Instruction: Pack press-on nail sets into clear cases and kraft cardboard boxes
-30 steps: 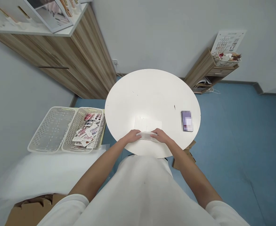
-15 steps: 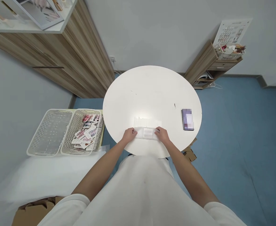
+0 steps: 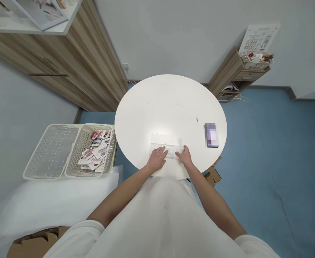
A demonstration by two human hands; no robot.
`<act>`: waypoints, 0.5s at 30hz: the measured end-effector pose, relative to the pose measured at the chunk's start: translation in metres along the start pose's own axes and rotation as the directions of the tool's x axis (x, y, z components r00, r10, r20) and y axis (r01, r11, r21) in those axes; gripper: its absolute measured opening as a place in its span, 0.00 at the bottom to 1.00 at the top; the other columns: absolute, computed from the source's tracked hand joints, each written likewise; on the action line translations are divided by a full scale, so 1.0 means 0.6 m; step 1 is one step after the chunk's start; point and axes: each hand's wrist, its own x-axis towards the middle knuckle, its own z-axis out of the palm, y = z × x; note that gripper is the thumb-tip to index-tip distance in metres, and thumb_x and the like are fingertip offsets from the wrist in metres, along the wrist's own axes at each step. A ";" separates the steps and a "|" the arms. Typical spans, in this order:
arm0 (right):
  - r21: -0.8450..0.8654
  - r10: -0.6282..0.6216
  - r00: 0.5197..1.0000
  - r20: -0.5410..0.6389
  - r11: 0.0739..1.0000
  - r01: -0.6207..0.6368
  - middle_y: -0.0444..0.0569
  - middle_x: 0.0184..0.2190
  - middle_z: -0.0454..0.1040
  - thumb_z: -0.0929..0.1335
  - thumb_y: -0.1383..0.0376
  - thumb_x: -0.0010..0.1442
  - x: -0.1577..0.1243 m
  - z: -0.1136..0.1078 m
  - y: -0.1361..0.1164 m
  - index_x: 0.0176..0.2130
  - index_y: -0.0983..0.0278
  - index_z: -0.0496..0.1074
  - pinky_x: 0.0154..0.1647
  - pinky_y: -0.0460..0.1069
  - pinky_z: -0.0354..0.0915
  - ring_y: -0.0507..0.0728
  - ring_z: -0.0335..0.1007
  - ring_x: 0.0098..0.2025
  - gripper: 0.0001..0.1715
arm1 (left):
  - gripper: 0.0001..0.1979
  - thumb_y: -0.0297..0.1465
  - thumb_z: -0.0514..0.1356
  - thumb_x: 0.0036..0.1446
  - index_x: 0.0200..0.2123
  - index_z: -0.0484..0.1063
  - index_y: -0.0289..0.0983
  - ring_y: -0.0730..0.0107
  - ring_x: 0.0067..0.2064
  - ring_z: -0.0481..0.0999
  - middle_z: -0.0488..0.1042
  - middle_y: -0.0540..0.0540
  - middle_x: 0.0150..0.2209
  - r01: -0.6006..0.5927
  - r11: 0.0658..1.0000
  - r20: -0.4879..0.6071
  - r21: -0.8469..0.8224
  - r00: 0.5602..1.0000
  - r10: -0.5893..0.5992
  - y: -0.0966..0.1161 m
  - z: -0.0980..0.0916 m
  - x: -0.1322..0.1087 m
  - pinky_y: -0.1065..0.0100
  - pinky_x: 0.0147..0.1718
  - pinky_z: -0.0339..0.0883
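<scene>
One round bench (image 3: 170,104) carries everything; two baskets (image 3: 68,150) sit off to the left hand's side. Both hands, left hand (image 3: 157,159) and right hand (image 3: 184,157), press flat and unclenched on one clear packet (image 3: 166,147) beneath them. Best to keep the palms spread so it lies flat. One purple card (image 3: 211,135) lies right of the right hand.

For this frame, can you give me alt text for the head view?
Both hands press a flat white packet onto a round white table: left hand flat on it, right hand at its right end. A purple card lies to the right; two white baskets, one holding nail-tip cards, stand left.
</scene>
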 end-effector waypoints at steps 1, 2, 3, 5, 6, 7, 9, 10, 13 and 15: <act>0.040 0.004 0.999 0.037 0.999 -0.006 0.58 0.47 0.65 0.65 0.57 0.48 0.004 0.000 -0.007 0.54 0.66 0.55 0.39 0.53 0.65 0.60 0.65 0.46 0.36 | 0.25 0.31 0.51 0.53 0.55 0.53 0.42 0.56 0.59 0.51 0.51 0.42 0.60 0.001 1.000 0.004 0.006 1.000 -0.001 -0.001 0.003 0.000 0.56 0.53 0.48; 0.074 -0.003 0.997 0.081 0.997 -0.003 0.56 0.44 0.68 0.66 0.58 0.48 0.007 -0.001 -0.013 0.50 0.65 0.59 0.37 0.52 0.65 0.59 0.67 0.43 0.31 | 0.25 0.31 0.51 0.53 0.55 0.52 0.42 0.56 0.59 0.51 0.51 0.42 0.60 -0.001 1.000 0.005 0.012 1.000 0.001 -0.003 0.006 -0.001 0.56 0.53 0.48; 0.095 -0.020 0.992 0.123 0.995 0.008 0.54 0.41 0.70 0.66 0.58 0.47 0.007 -0.003 -0.017 0.47 0.65 0.63 0.35 0.51 0.65 0.58 0.68 0.40 0.27 | 0.26 0.31 0.51 0.53 0.56 0.52 0.42 0.56 0.59 0.50 0.50 0.42 0.60 -0.005 1.000 0.005 0.016 1.000 0.004 -0.005 0.008 -0.003 0.56 0.53 0.48; 0.102 -0.067 0.983 0.169 0.994 0.050 0.50 0.37 0.72 0.67 0.59 0.46 0.003 -0.007 -0.017 0.41 0.63 0.66 0.33 0.49 0.65 0.57 0.69 0.36 0.21 | 0.26 0.31 0.52 0.52 0.56 0.51 0.42 0.56 0.59 0.50 0.50 0.42 0.60 -0.009 1.000 0.004 0.020 1.000 0.009 -0.006 0.010 -0.008 0.55 0.53 0.48; 0.100 -0.091 0.982 0.166 0.992 0.075 0.49 0.36 0.72 0.67 0.59 0.45 -0.001 -0.009 -0.015 0.40 0.63 0.66 0.32 0.49 0.64 0.56 0.69 0.35 0.20 | 0.27 0.31 0.52 0.52 0.56 0.51 0.42 0.56 0.59 0.50 0.49 0.42 0.61 -0.010 1.000 0.004 0.019 1.000 0.010 -0.006 0.010 -0.012 0.55 0.53 0.48; 0.099 -0.111 0.983 0.147 0.990 0.098 0.48 0.35 0.71 0.67 0.60 0.45 -0.007 -0.011 -0.010 0.39 0.62 0.66 0.31 0.49 0.64 0.56 0.68 0.35 0.20 | 0.27 0.31 0.52 0.52 0.56 0.51 0.43 0.56 0.60 0.49 0.49 0.42 0.61 -0.010 1.000 0.003 0.015 1.000 0.010 -0.006 0.010 -0.015 0.55 0.53 0.48; 0.103 -0.108 0.989 0.101 0.990 0.098 0.47 0.34 0.71 0.66 0.59 0.46 -0.016 -0.013 0.000 0.41 0.61 0.64 0.30 0.48 0.64 0.55 0.68 0.34 0.20 | 0.27 0.31 0.53 0.52 0.56 0.51 0.44 0.55 0.60 0.49 0.49 0.43 0.61 -0.004 1.000 0.005 0.006 1.000 0.004 -0.003 0.010 -0.022 0.55 0.53 0.47; 0.108 -0.085 0.993 0.084 0.991 0.076 0.47 0.33 0.70 0.66 0.59 0.47 -0.020 -0.014 0.004 0.41 0.62 0.64 0.29 0.48 0.64 0.54 0.67 0.33 0.20 | 0.28 0.30 0.53 0.52 0.56 0.51 0.45 0.55 0.60 0.48 0.48 0.44 0.61 0.000 1.000 0.007 0.004 1.000 0.000 -0.002 0.010 -0.024 0.54 0.53 0.47; 0.122 -0.012 0.997 0.070 0.993 0.003 0.48 0.30 0.69 0.63 0.57 0.50 -0.023 -0.008 0.003 0.38 0.63 0.63 0.25 0.47 0.63 0.53 0.66 0.29 0.16 | 0.28 0.30 0.55 0.51 0.55 0.52 0.48 0.54 0.61 0.46 0.46 0.45 0.62 0.008 1.000 0.008 0.006 1.000 -0.008 0.002 0.013 -0.029 0.53 0.53 0.47; 0.136 -0.013 0.997 0.076 0.991 0.002 0.47 0.28 0.69 0.61 0.58 0.51 -0.022 0.001 -0.010 0.35 0.63 0.63 0.24 0.46 0.63 0.52 0.65 0.27 0.14 | 0.28 0.31 0.55 0.51 0.55 0.52 0.48 0.53 0.61 0.46 0.46 0.45 0.62 0.007 1.000 0.002 0.008 1.000 -0.007 0.004 0.016 -0.028 0.53 0.53 0.47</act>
